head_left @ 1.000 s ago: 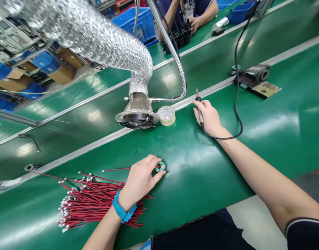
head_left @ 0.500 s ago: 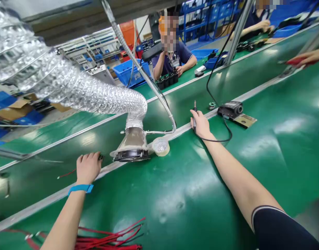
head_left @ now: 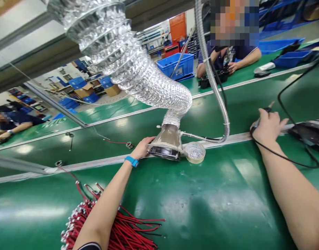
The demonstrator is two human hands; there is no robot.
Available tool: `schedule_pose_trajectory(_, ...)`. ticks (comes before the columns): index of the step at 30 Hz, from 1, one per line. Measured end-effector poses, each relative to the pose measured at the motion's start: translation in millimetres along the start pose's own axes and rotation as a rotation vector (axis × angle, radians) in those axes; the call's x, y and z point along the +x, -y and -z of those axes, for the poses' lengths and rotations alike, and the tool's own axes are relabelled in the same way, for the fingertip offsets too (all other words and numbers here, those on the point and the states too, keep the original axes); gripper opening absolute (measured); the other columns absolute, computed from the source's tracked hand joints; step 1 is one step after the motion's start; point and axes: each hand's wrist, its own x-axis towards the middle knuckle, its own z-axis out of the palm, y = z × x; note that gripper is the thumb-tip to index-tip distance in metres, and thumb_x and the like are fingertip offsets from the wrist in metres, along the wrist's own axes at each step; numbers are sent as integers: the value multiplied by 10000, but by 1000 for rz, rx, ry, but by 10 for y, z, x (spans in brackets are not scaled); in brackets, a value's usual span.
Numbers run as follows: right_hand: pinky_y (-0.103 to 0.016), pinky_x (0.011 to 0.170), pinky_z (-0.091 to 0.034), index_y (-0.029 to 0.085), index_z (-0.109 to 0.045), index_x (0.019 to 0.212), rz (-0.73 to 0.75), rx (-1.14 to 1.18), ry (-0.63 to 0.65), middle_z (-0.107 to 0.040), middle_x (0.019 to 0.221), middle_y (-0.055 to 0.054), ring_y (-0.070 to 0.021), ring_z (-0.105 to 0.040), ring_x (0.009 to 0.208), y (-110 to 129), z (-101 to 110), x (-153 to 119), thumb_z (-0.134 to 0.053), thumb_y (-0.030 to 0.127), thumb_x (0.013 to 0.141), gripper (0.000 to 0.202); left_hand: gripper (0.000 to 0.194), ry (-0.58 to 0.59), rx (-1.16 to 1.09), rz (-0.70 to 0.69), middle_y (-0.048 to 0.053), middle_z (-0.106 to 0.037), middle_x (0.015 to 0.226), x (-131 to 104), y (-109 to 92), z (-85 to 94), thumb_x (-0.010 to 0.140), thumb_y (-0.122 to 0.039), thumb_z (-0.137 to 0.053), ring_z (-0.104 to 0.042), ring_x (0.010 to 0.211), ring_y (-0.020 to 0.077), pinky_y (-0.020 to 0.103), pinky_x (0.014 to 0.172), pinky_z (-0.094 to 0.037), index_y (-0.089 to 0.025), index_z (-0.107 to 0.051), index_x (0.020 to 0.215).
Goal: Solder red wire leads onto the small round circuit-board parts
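My right hand (head_left: 269, 127) is closed around a soldering iron (head_left: 267, 109), its tip pointing up and away and its black cord looping over my wrist. My left hand (head_left: 141, 148) reaches to the left side of the fume extractor nozzle (head_left: 167, 139); its fingertips are hidden behind the nozzle, so I cannot tell whether they grip it. Just left of that hand, a small round metal part (head_left: 129, 145) with a red wire lies on the green belt. A roll of clear tape (head_left: 196, 152) sits against the nozzle's right side.
A pile of red wires (head_left: 130, 229) with white connectors lies under my left forearm. The silver duct (head_left: 149, 76) and a flexible metal conduit (head_left: 219, 97) hang above the belt. Another small round part (head_left: 59, 163) rests on the divider. A co-worker (head_left: 242, 59) sits opposite.
The view has swung left, bringing more red wires into sight. My left hand has moved right to the nozzle, and the small round part lies apart from it. The soldering iron remains in my right hand.
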Motion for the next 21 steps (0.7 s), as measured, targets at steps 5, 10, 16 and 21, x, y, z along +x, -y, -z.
schedule_pose_trajectory(5, -494, 748, -318, 79, -670, 1388, -92, 110, -65, -619, 1119, -352, -366, -540, 1004, -203, -238, 104, -602, 190, 800, 603, 363, -87, -59, 92, 122, -761, 1155, -85, -117, -62, 849, -196, -640, -709, 1041, 256, 382, 940, -568, -164, -692, 1206)
schedule_pose_trajectory(10, -464, 697, -321, 117, -720, 1340, 33, 209, -98, -594, 1120, -301, -311, -552, 897, -189, -138, 2, -565, 310, 912, 495, 210, -253, -97, 274, 88, -742, 956, -237, -237, -18, 803, -177, -668, -684, 862, 214, 332, 814, -550, -157, -676, 1011)
schedule_pose_trajectory(16, -503, 806, -397, 101, -660, 1429, 137, 261, 40, -569, 1272, -332, -348, -581, 1081, 22, 277, -619, -562, 374, 932, 575, 228, -261, -194, 393, 20, -710, 815, -941, -733, 57, 830, -319, -741, -662, 754, 174, 301, 740, -545, -172, -661, 986)
schedule_pose_trajectory(21, -524, 810, -442, 225, -671, 1442, 287, 423, 73, -606, 1261, -313, -357, -624, 1120, 196, 780, -1414, -503, 700, 930, 718, 144, -31, -265, 215, 57, -765, 914, -1640, -1690, -167, 856, -240, -739, -719, 832, 200, 345, 783, -601, -234, -699, 995)
